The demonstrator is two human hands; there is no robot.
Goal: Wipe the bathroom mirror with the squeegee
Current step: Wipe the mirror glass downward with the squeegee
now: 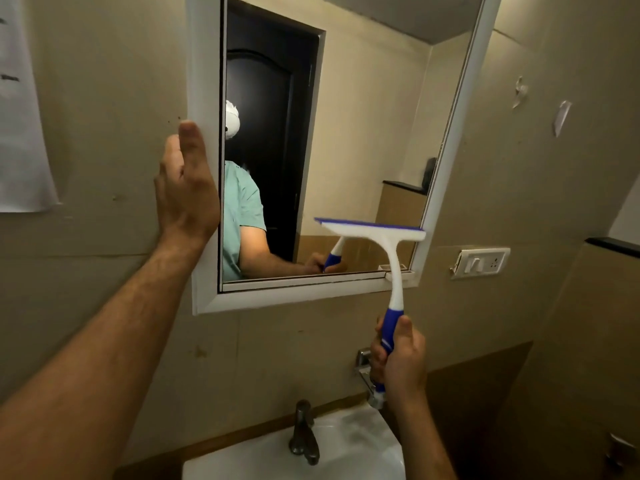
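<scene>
A white-framed mirror (367, 126) hangs on the beige tiled wall. My right hand (398, 362) grips the blue handle of a white and blue squeegee (384, 237). Its blade lies across the lower right part of the glass, reaching the right frame. My left hand (187, 188) rests flat with straight fingers against the mirror's left frame edge. The glass reflects a person in a green shirt and a dark door.
A white sink (346, 448) with a metal tap (304, 434) sits below the mirror. A wall valve (365, 365) is behind my right hand. A switch plate (481, 263) is right of the mirror. Paper (20, 116) hangs at far left.
</scene>
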